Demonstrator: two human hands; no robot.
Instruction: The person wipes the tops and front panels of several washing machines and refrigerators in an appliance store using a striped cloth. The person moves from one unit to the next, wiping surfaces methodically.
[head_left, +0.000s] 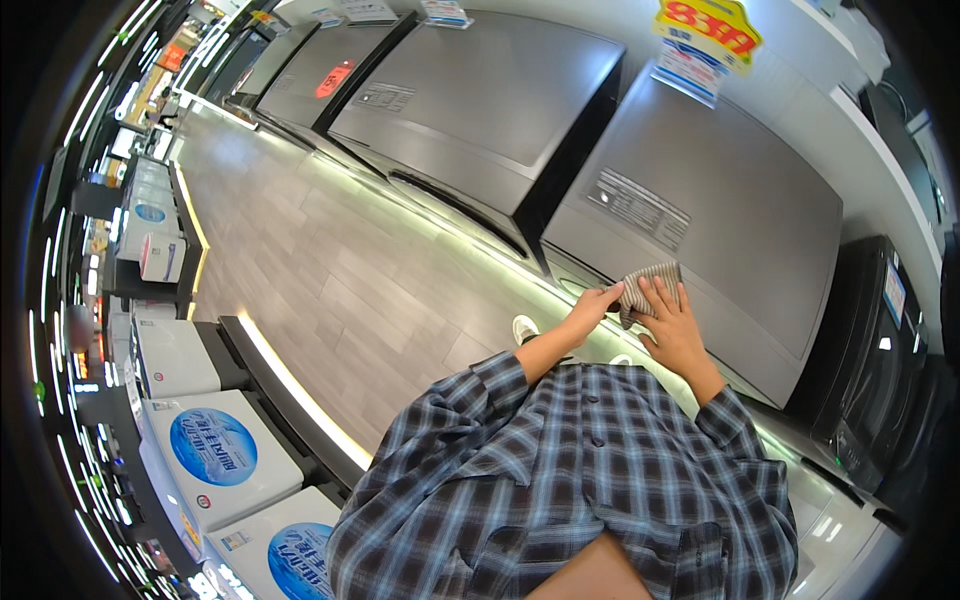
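Observation:
A striped grey-brown cloth (646, 291) lies bunched at the front edge of a grey-topped appliance (750, 210), which looks like a washing machine or dryer. My right hand (670, 324) presses flat over the cloth with its fingers spread. At the cloth's left side, my left hand (595, 311) has its thumb and fingers closed on the cloth's edge, near the appliance's front corner. A label bearing writing (637, 208) is stuck on the top, just beyond the cloth. The undersides of both hands are hidden.
More grey-topped appliances (480, 97) stand in a row to the left. A black appliance (862, 352) is at the right. Price signs (705, 37) stand along the back. Wood-look floor (322, 277) separates this row from white appliances (225, 457) on a lit platform. My shoe (524, 328) shows below.

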